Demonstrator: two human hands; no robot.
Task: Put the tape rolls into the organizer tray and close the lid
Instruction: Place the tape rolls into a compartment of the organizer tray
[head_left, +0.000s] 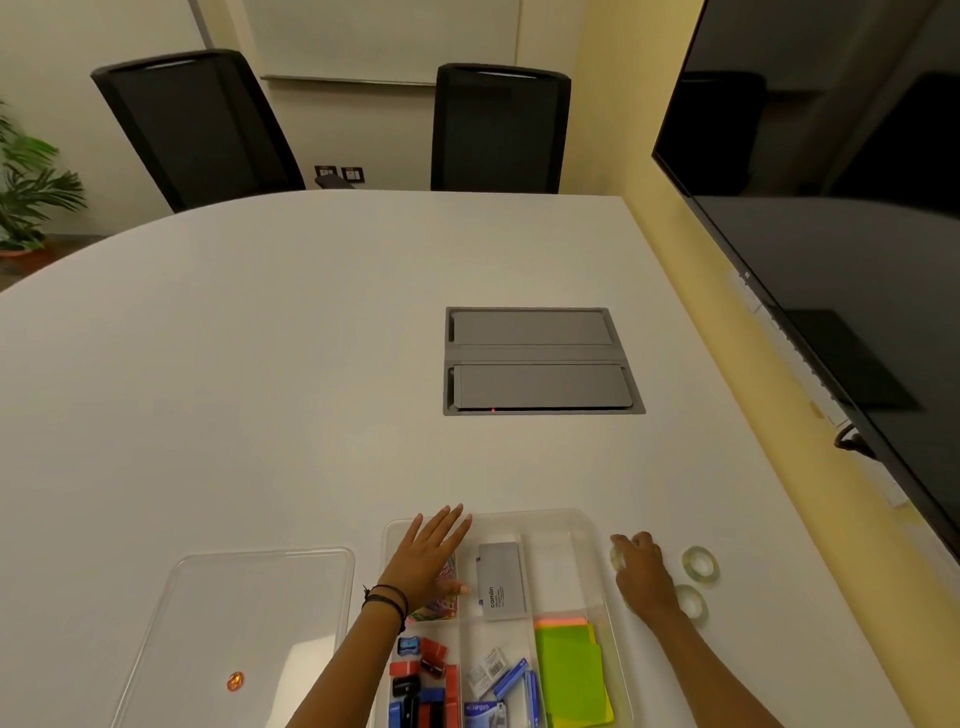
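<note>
White conference table (260, 364) fills a meeting room, with two black chairs (197, 124) at its far edge, a potted plant (26, 176) at far left and a large dark screen (831, 182) on the right wall. A grey cable hatch (540, 361) sits flush in the tabletop.

At the near edge, a person works over a clear organizer tray (545, 512), which stands uncovered. Its clear lid (249, 613) lies flat on the table just to the left, apart from the tray.

The left hand (428, 558) rests palm down over the tray's far-left compartment, fingers straight and spread, grasping nothing, above a heap of coloured clips (441, 605). The right hand (641, 571) is on the table just right of the tray, its fingers curled over a clear tape roll (618, 558) that sits outside the tray wall.

A second tape roll (701, 564) lies on the table farther right, and a third tape roll (691, 603) lies nearer, beside the right wrist.

Inside the tray are a grey box (498, 582) in the middle, neon sticky notes (569, 670) at near right, blue staple boxes (498, 686) and red, blue and black sharpeners (423, 680) at near left.
</note>
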